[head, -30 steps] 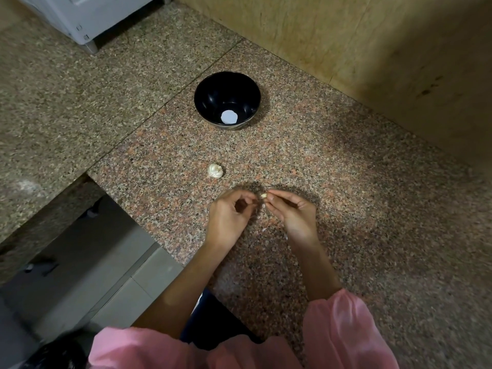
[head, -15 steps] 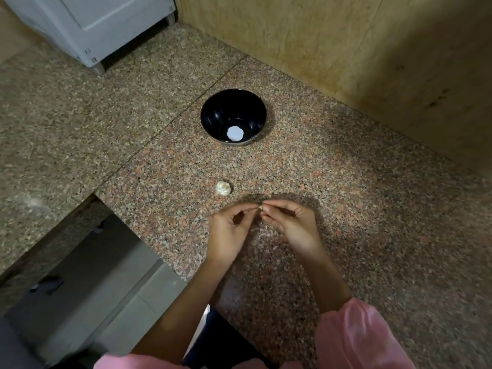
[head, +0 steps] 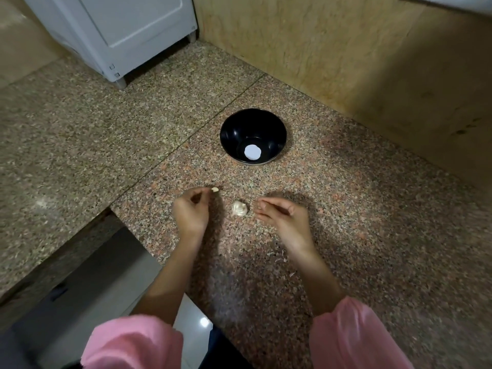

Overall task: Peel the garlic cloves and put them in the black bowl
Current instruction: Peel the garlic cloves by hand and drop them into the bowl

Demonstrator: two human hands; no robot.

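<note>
Granite, speckled pink and grey, fills the counter [head: 346, 209] where we peel garlic. Motion blur softens both forearms, and pink sleeves [head: 133, 342] are cut off by the bottom edge. Our left hand [head: 190, 213] pinches a small garlic clove [head: 215, 189] at its fingertips, just above the counter; whether skin still clings to it we cannot tell. Our right hand [head: 282, 215] lies relaxed, fingers nearly straight and holding nothing we can make out, pointing at the garlic bulb [head: 239, 208] that sits on the stone between the two hands. Beyond them stands the black bowl [head: 234, 134], upright, with a white round patch [head: 252, 152] at its bottom, too flat and bright to identify. Pale peel scraps [head: 279, 258] dot the counter near our right wrist. A white cabinet [head: 127, 30] stands at the far left, partly out of frame.
</note>
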